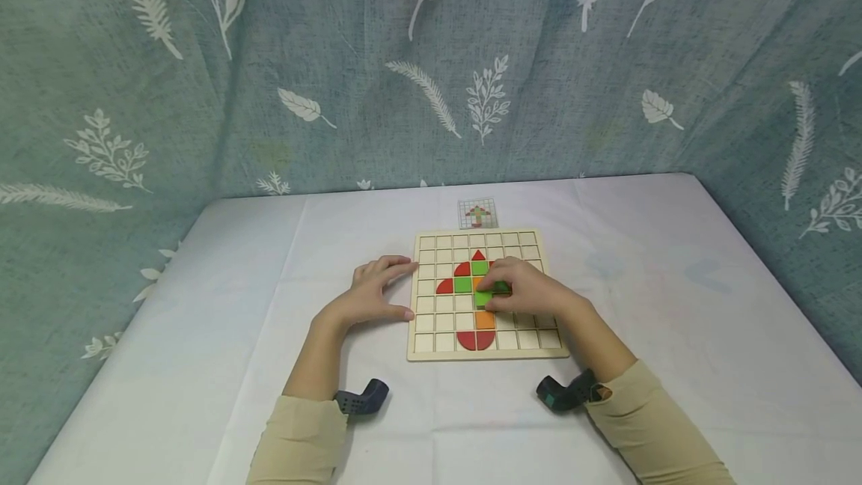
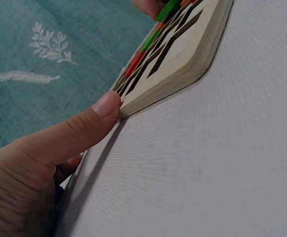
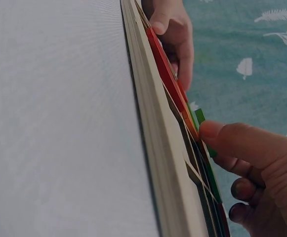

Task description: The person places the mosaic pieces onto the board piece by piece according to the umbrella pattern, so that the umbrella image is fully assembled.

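A wooden grid board (image 1: 444, 356) lies on the table with red, green and orange tiles set in its cells. My right hand (image 1: 528, 287) is over the middle of the board, pinching a green square tile (image 1: 483, 300) between thumb and fingers. In the right wrist view this green tile (image 3: 199, 116) stands tilted above the board's surface. My left hand (image 1: 370, 294) rests at the board's left edge, thumb and fingertips spread and touching the rim. Two red quarter-round tiles (image 1: 466, 340) and an orange square (image 1: 485, 319) sit nearer the front. The right hand hides some of the tiles.
A small pattern card (image 1: 477, 213) with a coloured grid picture lies just behind the board. White cloth (image 1: 168, 343) covers the table. A blue-green leaf-print curtain (image 1: 364, 96) hangs behind and at the sides. Each wrist wears a dark camera (image 1: 364, 398).
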A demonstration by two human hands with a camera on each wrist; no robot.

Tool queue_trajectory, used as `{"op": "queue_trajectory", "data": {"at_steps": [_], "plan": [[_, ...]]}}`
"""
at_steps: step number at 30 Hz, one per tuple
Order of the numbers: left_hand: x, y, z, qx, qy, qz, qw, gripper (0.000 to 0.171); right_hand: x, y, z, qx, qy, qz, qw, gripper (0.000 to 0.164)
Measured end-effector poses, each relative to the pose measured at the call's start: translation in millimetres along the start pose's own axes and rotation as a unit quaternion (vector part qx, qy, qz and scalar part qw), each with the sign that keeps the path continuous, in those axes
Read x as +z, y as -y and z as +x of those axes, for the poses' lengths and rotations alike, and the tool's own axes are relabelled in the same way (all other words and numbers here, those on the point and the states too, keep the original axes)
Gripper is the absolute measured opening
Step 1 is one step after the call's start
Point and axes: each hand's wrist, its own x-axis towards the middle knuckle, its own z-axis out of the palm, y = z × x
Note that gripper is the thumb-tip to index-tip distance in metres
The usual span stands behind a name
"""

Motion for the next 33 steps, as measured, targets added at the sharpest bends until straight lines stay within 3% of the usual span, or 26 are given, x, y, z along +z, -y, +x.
{"op": "queue_trajectory", "data": {"at_steps": [19, 23, 28, 33], "plan": [[2.1, 3.8, -3.4, -0.019, -0.005, 0.004, 0.9998, 0.088, 5.2, 0.8, 3.1, 0.010, 0.004, 0.003, 1.000, 0.020], [0.9, 4.2, -4.9, -0.022, -0.005, 0.001, 0.9998, 0.089, 3.8, 2.5, 3.1, 0.004, -0.016, 0.013, 1.000, 0.021], [0.5, 5.9, -7.1, -0.014, -0.003, -0.018, 0.9997, 0.089, -1.4, 1.4, 0.6, -0.002, -0.070, 0.019, 0.997, 0.036], [1.8, 7.8, -9.4, -0.011, -0.002, -0.049, 0.9987, 0.088, -7.3, -1.4, -4.8, 0.037, -0.102, 0.032, 0.994, 0.056]]}}
